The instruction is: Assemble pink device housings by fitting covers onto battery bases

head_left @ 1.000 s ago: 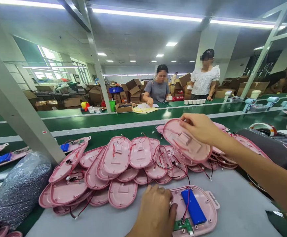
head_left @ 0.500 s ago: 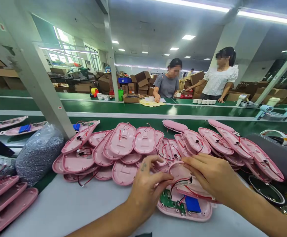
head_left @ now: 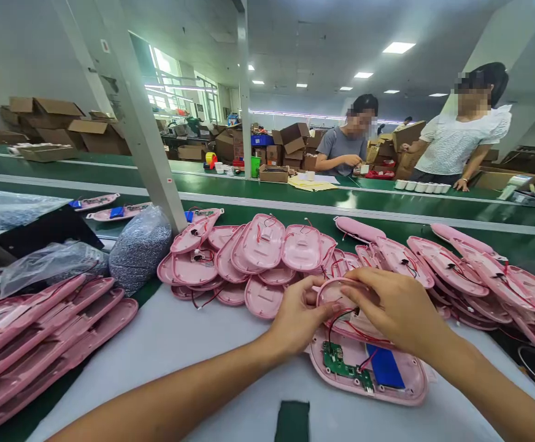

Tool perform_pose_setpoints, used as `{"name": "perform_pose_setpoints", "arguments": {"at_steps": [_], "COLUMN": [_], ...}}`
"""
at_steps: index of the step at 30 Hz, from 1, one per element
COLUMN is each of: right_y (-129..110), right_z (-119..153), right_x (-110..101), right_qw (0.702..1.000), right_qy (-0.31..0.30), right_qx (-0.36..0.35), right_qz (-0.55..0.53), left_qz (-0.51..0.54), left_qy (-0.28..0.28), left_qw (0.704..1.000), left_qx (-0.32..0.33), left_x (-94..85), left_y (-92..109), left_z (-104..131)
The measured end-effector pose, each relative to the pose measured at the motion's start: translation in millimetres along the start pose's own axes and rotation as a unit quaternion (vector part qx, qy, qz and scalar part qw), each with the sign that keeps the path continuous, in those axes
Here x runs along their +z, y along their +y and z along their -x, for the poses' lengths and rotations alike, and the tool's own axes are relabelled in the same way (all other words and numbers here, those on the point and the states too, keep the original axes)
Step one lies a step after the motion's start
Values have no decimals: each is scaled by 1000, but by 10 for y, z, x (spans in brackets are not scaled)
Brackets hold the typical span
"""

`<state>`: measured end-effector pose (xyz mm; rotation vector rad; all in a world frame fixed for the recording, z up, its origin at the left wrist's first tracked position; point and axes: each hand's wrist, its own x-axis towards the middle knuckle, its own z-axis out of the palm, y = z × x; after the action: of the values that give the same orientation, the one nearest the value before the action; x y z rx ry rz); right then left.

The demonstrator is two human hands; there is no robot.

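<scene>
Between my two hands is a pink plastic shell half (head_left: 336, 293), tilted up, with red and black wires running from it. My left hand (head_left: 302, 313) pinches its left edge, thumb on the inner face. From the right, my right hand (head_left: 389, 301) grips the upper edge, fingers over the rim. Just below lies a second pink shell half (head_left: 387, 394), open side up. It carries a green circuit board (head_left: 341, 362) and a blue battery pack (head_left: 387, 366). Wires link the board to the raised shell. My right hand hides part of the raised shell.
Pink shells (head_left: 262, 242) are heaped behind my hands, with more stacked at right (head_left: 451, 264) and left (head_left: 65, 344). A bag of small grey pieces (head_left: 141, 252) stands by a metal post (head_left: 150, 141). Two people work across the green conveyor (head_left: 230, 191).
The view has swung left, so things sit further right. My left hand has moved up from the wires onto the raised shell's edge. My right hand keeps its grip.
</scene>
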<state>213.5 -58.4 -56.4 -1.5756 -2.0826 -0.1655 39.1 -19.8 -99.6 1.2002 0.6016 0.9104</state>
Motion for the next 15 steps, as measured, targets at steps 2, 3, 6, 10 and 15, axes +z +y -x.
{"name": "perform_pose_setpoints", "arguments": {"at_steps": [2,3,6,10,15], "right_y": [-7,-8,-10,-24,-110], "right_z": [6,9,5,-29,316], "right_x": [9,12,37,67,-241], "right_qw": [1000,999,998,999,991], "right_qy": [-20,-27,-38,-41,74], "right_qx": [5,10,22,29,10], "right_qz": [14,25,34,20,-109], "left_qz": [0,-2,-37,-45,-20], "left_qy": [4,-1,-30,-66,-70], "left_qw": [1000,1000,999,997,997], "left_qx": [5,8,19,23,6], "left_x": [-8,-13,-32,-53,-71], "left_y": [-12,-19,-36,-60,-103], "left_z": [10,17,31,31,0]}}
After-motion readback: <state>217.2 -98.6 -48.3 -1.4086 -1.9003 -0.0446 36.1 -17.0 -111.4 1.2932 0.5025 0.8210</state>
